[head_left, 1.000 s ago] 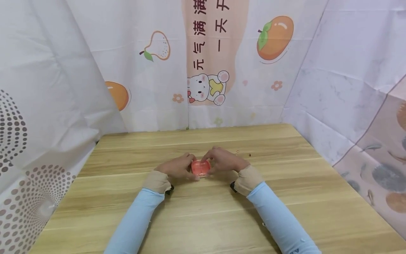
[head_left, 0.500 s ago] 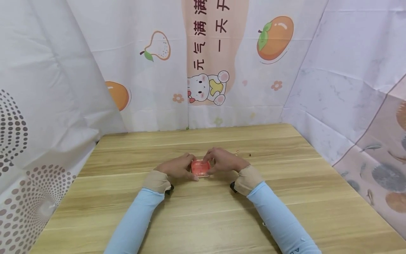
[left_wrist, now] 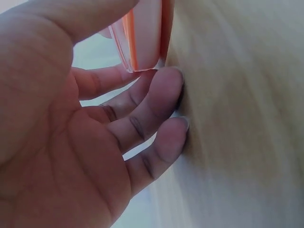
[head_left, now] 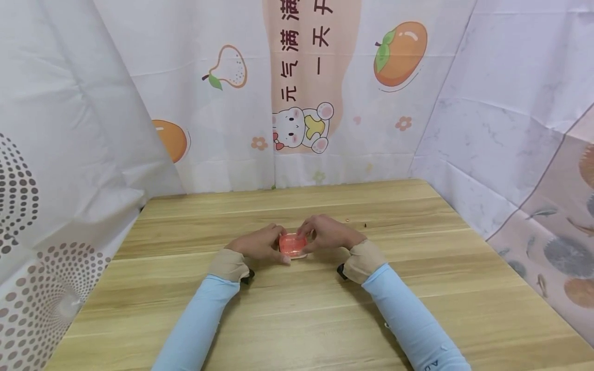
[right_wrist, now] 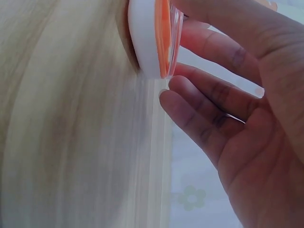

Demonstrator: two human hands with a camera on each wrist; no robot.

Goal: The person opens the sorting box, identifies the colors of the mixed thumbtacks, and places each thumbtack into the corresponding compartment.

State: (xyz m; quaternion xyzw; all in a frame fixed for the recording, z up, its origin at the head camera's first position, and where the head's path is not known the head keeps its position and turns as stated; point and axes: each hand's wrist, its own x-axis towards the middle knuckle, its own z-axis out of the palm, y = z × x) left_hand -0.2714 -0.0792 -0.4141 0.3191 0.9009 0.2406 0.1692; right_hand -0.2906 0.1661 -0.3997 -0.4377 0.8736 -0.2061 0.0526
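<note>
A small box (head_left: pixel 292 246) with a red-orange top sits on the wooden table between both hands. From the side, the right wrist view shows its white base (right_wrist: pixel 144 40), an orange band and a clear lid (right_wrist: pixel 175 45). My left hand (head_left: pixel 261 243) holds the left side of the box, thumb at the near edge and fingers at the far edge. Its other fingers (left_wrist: pixel 164 95) curl loosely beside the tabletop. On the opposite side, my right hand (head_left: pixel 329 233) grips the box between thumb and index finger, its remaining fingers (right_wrist: pixel 204 102) spread behind.
Tiny bits lie on the table (head_left: pixel 297 319) behind the right hand: a reddish speck (head_left: pixel 347 220) and a dark speck (head_left: pixel 364 225). A printed curtain (head_left: pixel 223 129) hangs along the back edge, and more sheets hang at both sides.
My right index fingertip has shifted slightly right, from over the box's top toward its far right edge. The left hand and the box stay nearly in place.
</note>
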